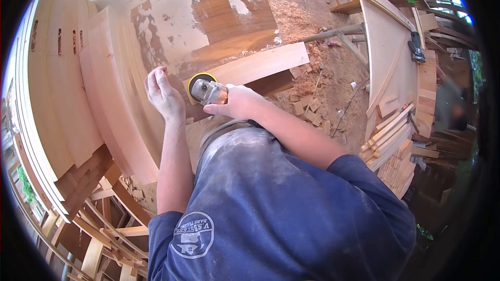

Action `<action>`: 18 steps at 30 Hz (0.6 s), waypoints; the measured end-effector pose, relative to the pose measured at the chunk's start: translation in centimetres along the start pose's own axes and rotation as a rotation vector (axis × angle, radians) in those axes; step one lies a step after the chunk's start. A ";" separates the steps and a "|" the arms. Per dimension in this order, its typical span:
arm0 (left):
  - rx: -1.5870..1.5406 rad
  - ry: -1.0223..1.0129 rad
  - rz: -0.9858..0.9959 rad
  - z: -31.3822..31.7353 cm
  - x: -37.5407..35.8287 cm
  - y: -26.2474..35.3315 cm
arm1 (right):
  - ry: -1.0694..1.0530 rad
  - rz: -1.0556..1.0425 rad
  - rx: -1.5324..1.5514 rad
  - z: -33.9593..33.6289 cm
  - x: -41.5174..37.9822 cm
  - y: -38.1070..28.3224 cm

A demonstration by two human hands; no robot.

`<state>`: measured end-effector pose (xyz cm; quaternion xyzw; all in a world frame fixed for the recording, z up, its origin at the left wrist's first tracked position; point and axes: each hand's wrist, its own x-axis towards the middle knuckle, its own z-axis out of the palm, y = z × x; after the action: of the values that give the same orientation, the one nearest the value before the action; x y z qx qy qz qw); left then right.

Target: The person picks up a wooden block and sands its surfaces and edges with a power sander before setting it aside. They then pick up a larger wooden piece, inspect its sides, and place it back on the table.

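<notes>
Gripping a small angle grinder (207, 91) with a yellow-rimmed disc, the person's right hand (238, 102) closes around the tool's body beside a pale plank (255, 66) on the dust-coated desk (172, 10). The left hand (163, 93), fingers loosely curled and holding nothing, rests against curved wooden boards (112, 98) at the desk's edge. Offcut blocks (307, 111) litter the sawdust-covered floor; stacked slats (393, 135) lie at right. No containers are visible.

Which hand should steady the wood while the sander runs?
Left, probably. The left hand already rests on the curved wooden panel, free of any tool, while the right hand grips the sander.
</notes>
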<state>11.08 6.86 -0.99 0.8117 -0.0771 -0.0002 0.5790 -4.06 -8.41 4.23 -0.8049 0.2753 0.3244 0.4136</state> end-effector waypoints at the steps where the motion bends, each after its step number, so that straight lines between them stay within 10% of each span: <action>1: 0.023 -0.032 0.018 0.7 -0.2 -1.0 | -0.002 0.042 0.035 -0.3 -0.2 1.4; 9: 0.812 -0.534 0.389 7.7 -3.1 -3.9 | 0.278 0.115 0.478 -4.0 -4.2 13.6; 18: 0.993 -0.599 0.361 8.8 -3.3 -4.0 | 0.500 0.241 0.639 -8.1 -7.6 24.7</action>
<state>7.52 0.28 -7.91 0.9235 -0.3641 -0.0947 0.0754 -24.12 -26.45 1.48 -0.6522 0.5460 0.0632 0.5221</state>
